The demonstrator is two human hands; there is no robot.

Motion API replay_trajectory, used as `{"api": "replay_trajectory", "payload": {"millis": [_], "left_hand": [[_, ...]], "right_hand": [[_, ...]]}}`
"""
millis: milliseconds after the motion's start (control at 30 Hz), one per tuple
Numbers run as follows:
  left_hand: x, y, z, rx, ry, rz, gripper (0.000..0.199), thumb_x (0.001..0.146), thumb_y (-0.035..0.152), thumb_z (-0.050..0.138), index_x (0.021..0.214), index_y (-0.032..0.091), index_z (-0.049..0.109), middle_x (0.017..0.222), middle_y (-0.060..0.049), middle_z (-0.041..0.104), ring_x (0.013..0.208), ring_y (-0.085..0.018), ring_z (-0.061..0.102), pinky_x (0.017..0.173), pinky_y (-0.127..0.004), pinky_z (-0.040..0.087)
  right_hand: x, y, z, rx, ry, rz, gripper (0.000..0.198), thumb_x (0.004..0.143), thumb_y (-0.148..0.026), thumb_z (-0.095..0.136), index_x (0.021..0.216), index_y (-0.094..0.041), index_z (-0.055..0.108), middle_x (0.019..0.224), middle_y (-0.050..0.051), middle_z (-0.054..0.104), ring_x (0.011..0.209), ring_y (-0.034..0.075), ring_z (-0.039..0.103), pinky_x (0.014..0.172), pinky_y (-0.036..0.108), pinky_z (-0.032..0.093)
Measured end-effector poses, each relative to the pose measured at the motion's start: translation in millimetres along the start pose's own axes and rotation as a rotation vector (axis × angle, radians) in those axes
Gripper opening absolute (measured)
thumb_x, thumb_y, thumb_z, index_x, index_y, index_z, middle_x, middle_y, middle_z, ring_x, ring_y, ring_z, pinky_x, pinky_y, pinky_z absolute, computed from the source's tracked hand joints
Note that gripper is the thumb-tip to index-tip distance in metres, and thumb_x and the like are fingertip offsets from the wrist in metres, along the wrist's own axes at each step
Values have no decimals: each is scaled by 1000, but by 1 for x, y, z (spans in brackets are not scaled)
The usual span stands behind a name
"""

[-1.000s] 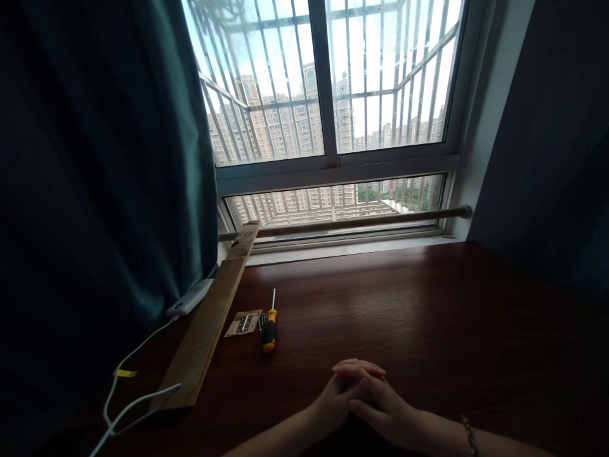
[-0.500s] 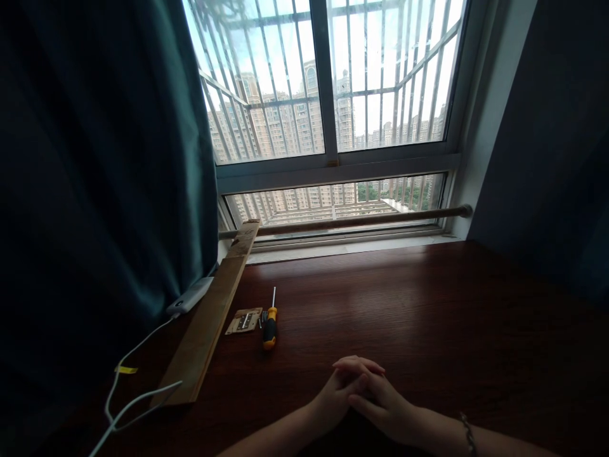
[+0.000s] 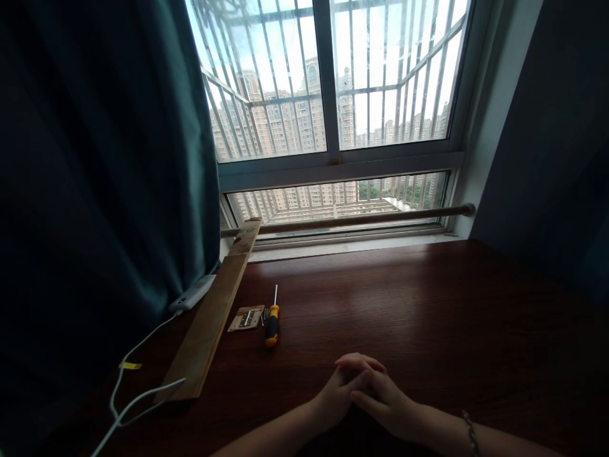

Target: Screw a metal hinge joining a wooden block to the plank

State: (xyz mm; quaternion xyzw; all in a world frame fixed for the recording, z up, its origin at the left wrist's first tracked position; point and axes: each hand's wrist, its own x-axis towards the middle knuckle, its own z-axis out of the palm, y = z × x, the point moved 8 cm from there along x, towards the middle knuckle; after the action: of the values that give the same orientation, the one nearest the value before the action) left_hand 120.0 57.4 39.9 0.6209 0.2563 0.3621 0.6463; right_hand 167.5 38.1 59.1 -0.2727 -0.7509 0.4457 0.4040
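Observation:
My left hand (image 3: 332, 398) and my right hand (image 3: 391, 404) are clasped over the near part of the dark brown wooden tabletop (image 3: 361, 304). Their fingers are folded together, and nothing shows between them. A bracelet circles my right wrist. To the left, apart from both hands, lies a yellow and black screwdriver (image 3: 271, 329), its shaft pointing toward the window. Several small screws (image 3: 266, 314) lie beside it. A metal piece that looks like a hinge (image 3: 247, 318) rests on a scrap of brown card next to the screws.
Long wooden boards (image 3: 209, 330) run along the left side toward the window (image 3: 333, 155). Beside them lies a white power strip (image 3: 193, 293) with a white cable (image 3: 114, 400). A dark blue curtain (image 3: 143, 158) hangs at the left. A rail (image 3: 361, 221) crosses below the window.
The view has shifted slightly, so everything sits a little further right and up. My hands stay clasped, and the things on the table have not moved.

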Motion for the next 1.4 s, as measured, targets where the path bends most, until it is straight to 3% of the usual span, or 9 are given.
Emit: {"api": "replay_trajectory", "payload": {"millis": [1400], "left_hand": [[-1,2,2,-43,-11,16,25,81,27,48,98,14,62,98,-9,57,96,-21,52,87,-37,40]], "right_hand": [[-1,4,0,23,16,-7,37,82,-23,50,118,-23,45,115,7,50,110,18,45,95,33,37]]}}
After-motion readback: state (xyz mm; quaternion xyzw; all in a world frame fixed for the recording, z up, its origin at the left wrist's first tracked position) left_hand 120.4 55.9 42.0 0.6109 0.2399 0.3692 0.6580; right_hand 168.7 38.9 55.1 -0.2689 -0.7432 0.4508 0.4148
